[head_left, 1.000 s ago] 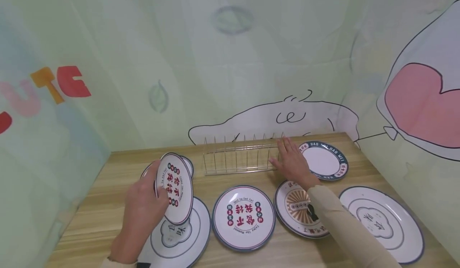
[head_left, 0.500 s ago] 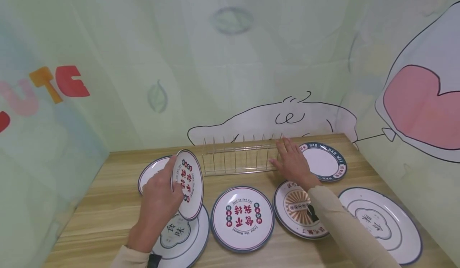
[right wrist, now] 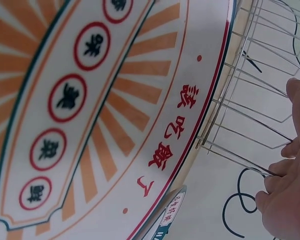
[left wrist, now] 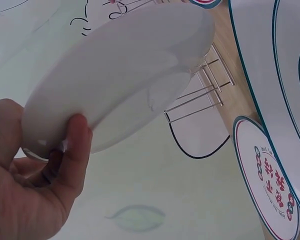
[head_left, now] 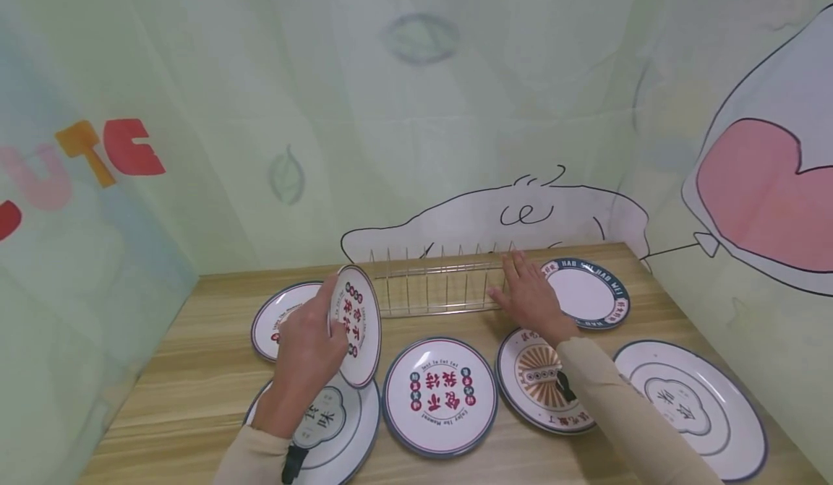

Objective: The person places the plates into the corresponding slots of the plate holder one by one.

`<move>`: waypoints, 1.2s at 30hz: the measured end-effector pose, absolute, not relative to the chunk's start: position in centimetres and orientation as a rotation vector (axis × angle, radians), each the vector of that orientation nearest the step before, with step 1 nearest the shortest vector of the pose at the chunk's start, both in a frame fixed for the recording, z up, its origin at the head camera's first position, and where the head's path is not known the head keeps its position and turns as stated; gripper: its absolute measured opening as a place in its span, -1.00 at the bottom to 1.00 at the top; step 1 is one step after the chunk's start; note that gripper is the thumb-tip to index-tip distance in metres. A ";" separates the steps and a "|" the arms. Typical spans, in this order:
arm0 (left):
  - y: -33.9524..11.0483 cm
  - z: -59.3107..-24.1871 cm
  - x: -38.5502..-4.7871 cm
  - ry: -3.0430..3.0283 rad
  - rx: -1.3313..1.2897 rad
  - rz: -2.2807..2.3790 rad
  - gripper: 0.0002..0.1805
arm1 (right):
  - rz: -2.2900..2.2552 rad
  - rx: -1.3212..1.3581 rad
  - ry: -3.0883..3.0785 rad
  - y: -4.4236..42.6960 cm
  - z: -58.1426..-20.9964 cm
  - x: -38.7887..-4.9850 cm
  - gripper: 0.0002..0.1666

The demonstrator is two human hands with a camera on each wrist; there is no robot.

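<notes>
My left hand (head_left: pixel 312 344) grips a small white plate (head_left: pixel 356 326) by its left edge and holds it up, tilted on edge, left of the wire plate rack (head_left: pixel 432 290). Red and dark lettering marks its face; in the left wrist view the plain white underside (left wrist: pixel 120 75) shows, with thumb and fingers pinching the rim. The rack stands at the table's back with its slots bare. At its right end, my right hand (head_left: pixel 530 297) holds the end wires, its bent fingers (right wrist: pixel 277 170) against them in the right wrist view.
A lettered plate (head_left: pixel 441 397) lies front centre, with a sunburst plate (head_left: pixel 536 380) to its right. A blue-rimmed plate (head_left: pixel 586 293) lies beyond the rack's right end. Large plates lie at right (head_left: pixel 693 405) and front left (head_left: pixel 338 427); another plate (head_left: pixel 280 311) sits behind my left hand.
My left hand has carried the small plate rightward and slightly up, towards the rack's left end, turning it more edge-on. The right hand stays at the rack.
</notes>
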State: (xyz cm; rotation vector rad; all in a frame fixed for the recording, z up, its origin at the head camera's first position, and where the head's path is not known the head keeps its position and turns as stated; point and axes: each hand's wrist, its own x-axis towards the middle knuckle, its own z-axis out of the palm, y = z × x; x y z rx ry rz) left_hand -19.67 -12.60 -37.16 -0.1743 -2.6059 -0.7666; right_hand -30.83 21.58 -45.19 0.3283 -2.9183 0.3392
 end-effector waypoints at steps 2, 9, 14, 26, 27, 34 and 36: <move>-12.4 -37.2 -19.9 -2.610 -0.170 -0.780 -0.28 | 0.335 0.332 -2.915 21.6 -45.2 -30.8 -0.08; -12.2 -37.6 -20.7 -2.591 -0.192 -0.751 -0.28 | 0.327 0.348 -2.896 21.7 -45.2 -30.8 -0.06; -12.1 -37.9 -21.4 -2.588 -0.206 -0.752 -0.28 | 0.327 0.346 -2.888 21.7 -45.1 -30.7 -0.06; -11.5 -38.2 -23.4 -2.573 -0.252 -0.744 -0.30 | 0.333 0.342 -2.913 21.8 -45.3 -30.8 -0.06; -11.5 -38.2 -23.5 -2.576 -0.254 -0.746 -0.30 | 0.330 0.342 -2.916 21.8 -45.3 -30.8 -0.06; -11.1 -38.1 -24.7 -2.593 -0.268 -0.710 -0.29 | 0.334 0.345 -2.912 21.8 -45.2 -30.7 -0.07; -11.0 -38.1 -25.0 -2.597 -0.268 -0.709 -0.28 | 0.328 0.348 -2.904 21.8 -45.2 -30.7 -0.07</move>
